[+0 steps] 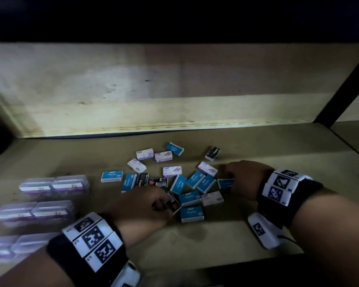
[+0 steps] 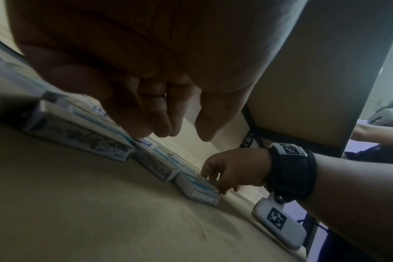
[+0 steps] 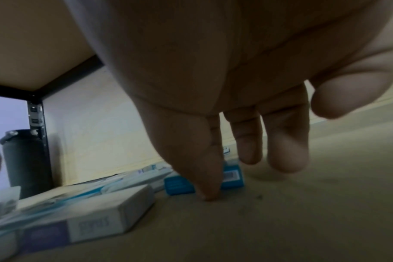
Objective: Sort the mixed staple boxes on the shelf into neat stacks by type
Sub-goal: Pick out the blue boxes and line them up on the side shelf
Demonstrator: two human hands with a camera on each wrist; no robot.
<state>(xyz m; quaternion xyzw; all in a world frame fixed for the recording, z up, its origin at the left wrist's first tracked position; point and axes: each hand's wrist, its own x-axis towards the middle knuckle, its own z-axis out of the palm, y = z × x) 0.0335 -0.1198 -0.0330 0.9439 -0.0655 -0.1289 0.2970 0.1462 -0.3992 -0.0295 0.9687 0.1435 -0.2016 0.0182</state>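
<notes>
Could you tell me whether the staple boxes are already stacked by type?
No, the blue, black and purple boxes lie scattered and mixed on the shelf.

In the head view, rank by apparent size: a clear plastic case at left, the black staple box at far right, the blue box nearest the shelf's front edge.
1. Clear plastic case, largest.
2. Blue box.
3. Black staple box, smallest, though farther from the camera.

Both forearms are bare, with no sleeves in view. Each wrist carries a wide black band (image 1: pixel 288 200) ringed by white blocks (image 1: pixel 92 238) printed with black square-pattern markers. A white rounded pod (image 2: pixel 278 225) with one more such marker hangs under the right wrist from a small bolt, a thin black cable trailing from it; a ring (image 2: pixel 153 94) sits on a left-hand finger.
</notes>
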